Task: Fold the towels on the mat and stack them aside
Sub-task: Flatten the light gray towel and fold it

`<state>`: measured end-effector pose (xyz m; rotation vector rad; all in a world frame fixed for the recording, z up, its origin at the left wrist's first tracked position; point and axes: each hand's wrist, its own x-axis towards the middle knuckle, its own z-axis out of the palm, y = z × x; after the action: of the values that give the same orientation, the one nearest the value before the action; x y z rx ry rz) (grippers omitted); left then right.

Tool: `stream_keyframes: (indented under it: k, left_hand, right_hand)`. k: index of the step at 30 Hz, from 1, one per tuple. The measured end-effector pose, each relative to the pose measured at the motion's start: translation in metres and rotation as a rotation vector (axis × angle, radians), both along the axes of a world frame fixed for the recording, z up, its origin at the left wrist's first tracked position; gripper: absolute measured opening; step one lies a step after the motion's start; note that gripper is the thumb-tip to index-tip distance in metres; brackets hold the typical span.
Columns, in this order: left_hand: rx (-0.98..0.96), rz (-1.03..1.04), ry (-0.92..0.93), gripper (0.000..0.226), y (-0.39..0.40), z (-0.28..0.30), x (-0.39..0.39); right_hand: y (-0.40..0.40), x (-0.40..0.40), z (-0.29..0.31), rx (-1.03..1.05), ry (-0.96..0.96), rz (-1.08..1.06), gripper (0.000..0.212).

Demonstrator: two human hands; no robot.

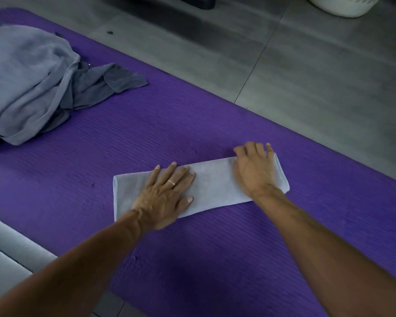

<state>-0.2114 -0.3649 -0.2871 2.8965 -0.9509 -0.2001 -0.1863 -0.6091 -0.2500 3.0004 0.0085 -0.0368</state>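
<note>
Mat: a purple ribbed mat (192,124) covered the grey tiled floor (318,72), running from near the person to the far left.
Folded towel: a light grey strip (212,184) lay flat across the mat's middle.
Left hand: the left hand (164,194) pressed palm-down on the strip's left half, fingers straight and spread, a ring on one finger.
Right hand: the right hand (254,167) rested on the right end, blurred, fingers loosely bent at the far edge; grip uncertain.
Unfolded towels: a crumpled grey heap (32,83) sat far left on the mat.
Basket: a white basket (343,4) stood on the floor, far right.
Writing: none legible.
</note>
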Motion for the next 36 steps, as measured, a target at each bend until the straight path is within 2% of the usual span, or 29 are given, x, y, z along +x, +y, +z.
stream_keyframes:
  k: [2, 4, 6, 9, 11, 14, 17, 18, 19, 22, 23, 27, 30, 34, 36]
  left_hand:
    - [0.022, 0.064, 0.012, 0.066, -0.001, -0.009, -0.003]
    - [0.032, 0.107, -0.005, 0.07, -0.003, -0.011, -0.005]
    - [0.022, 0.146, -0.009, 0.076, -0.003, -0.011, -0.007]
    - [0.02, 0.179, 0.0, 0.082, -0.003, -0.01, -0.008]
    - [0.02, 0.182, -0.002, 0.084, -0.002, -0.011, -0.008]
    - [0.029, 0.182, 0.003, 0.085, -0.003, -0.011, -0.007]
    - [0.026, 0.169, -0.002, 0.083, -0.004, -0.011, -0.004]
    - [0.018, 0.163, -0.01, 0.082, -0.005, -0.011, -0.003]
    - [0.01, 0.153, -0.012, 0.082, -0.005, -0.01, -0.003]
    - [0.003, 0.129, -0.008, 0.082, -0.001, -0.009, -0.001]
    - [0.002, 0.118, -0.001, 0.083, 0.0, -0.009, -0.001]
    - [0.022, -0.004, 0.001, 0.083, 0.022, -0.01, 0.005]
    - [0.049, 0.034, -0.03, 0.083, 0.053, -0.009, 0.009]
    - [0.012, 0.134, 0.006, 0.076, 0.077, 0.008, 0.018]
    - [-0.049, 0.226, 0.16, 0.067, 0.079, 0.022, 0.031]
  right_hand:
    - [0.023, -0.016, -0.011, 0.177, -0.141, 0.175, 0.037]
    - [0.046, -0.04, -0.025, 0.303, -0.05, 0.339, 0.049]
    - [0.048, -0.05, -0.035, 0.273, 0.05, 0.398, 0.055]
    - [0.008, -0.035, -0.04, 0.12, 0.164, 0.445, 0.059]
    - [-0.028, -0.024, -0.037, 0.077, 0.231, 0.418, 0.062]
    - [-0.077, -0.015, -0.032, 0.021, 0.255, 0.218, 0.07]
    - [-0.083, -0.005, -0.023, 0.053, 0.242, -0.088, 0.079]
    - [-0.071, -0.005, -0.02, 0.083, 0.193, -0.108, 0.078]
    - [-0.055, -0.009, -0.019, 0.125, 0.163, -0.047, 0.076]
    - [-0.017, -0.031, -0.028, 0.186, 0.248, 0.267, 0.071]
    - [-0.016, -0.034, -0.031, 0.172, 0.263, 0.261, 0.071]
    - [-0.028, -0.027, -0.035, 0.14, 0.255, 0.001, 0.077]
    - [-0.01, -0.029, -0.029, 0.147, 0.22, -0.054, 0.08]
    - [0.039, -0.047, -0.023, 0.258, 0.148, 0.032, 0.07]
    - [0.064, -0.056, -0.023, 0.275, 0.136, 0.14, 0.067]
